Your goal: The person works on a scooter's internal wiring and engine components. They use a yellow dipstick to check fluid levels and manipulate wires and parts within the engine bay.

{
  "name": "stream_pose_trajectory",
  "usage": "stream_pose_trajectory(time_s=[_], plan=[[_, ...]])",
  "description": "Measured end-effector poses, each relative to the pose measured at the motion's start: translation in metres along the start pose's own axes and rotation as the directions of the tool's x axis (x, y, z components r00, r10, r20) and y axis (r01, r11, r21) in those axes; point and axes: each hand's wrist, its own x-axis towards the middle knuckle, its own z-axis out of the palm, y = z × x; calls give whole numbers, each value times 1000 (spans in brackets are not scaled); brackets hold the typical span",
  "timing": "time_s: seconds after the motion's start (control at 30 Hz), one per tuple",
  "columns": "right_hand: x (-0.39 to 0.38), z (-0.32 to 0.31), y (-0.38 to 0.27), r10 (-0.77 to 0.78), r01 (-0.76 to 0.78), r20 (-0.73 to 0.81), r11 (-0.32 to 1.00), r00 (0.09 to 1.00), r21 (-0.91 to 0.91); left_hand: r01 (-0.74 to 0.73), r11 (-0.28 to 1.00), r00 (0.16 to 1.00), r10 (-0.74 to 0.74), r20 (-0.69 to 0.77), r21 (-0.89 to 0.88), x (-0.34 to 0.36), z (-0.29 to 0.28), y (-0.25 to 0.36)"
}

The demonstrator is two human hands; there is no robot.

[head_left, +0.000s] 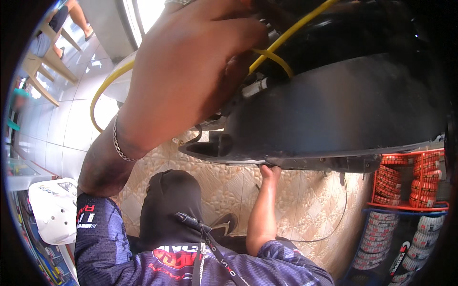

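My left hand [191,62] is raised close to the camera, a chain bracelet [119,143] on its wrist. Its fingers curl into the top of a black vehicle body panel [334,109], right where a yellow hose [102,90] passes behind the hand and runs up to the right. What the fingers hold is hidden. A white-tipped connector [255,87] sticks out just below the fingers. My right hand [269,172] reaches up under the panel, fingers tucked over its lower edge.
A red rack [410,181] and a blue rack [396,238] of wrapped tyres stand at the right. A white plastic part [55,209] lies at the left. A person sits on a wooden chair [43,52] at the far left. A thin cable [334,224] trails over the beige tile floor [305,200].
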Motion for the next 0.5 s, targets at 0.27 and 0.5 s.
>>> stream_pose_trajectory(time_s=[0.27,0.5], plan=[[11,-24,-10,-57,88,-238,989,970,119,-71,994,996,67,55,77,3,7,8],[-16,-21,-1,-256,284,-431,959,865,1,-131,978,991,123,58,162,-6,4,16]])
